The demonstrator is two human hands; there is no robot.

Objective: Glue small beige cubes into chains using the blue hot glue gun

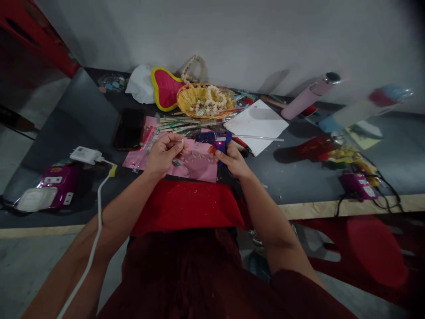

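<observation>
My right hand [235,160] is wrapped round a blue hot glue gun [222,138] with a lit red light. A clear glue stick [260,138] pokes out of its back end, and its nozzle points left toward my other hand. Between thumb and fingertips, my left hand [162,153] pinches a small whitish piece [182,141], too small to name. A short gap separates the nozzle from that piece. Beneath both hands lies a pink sheet [204,170] with several small bits scattered on it.
Behind the hands stands a yellow wicker basket [187,98] holding strung whitish pieces. A phone [130,129] and a charger with a white cable [86,155] lie left. White paper [262,122], a pink flask [307,97] and purple power boxes [359,186] occupy the sides.
</observation>
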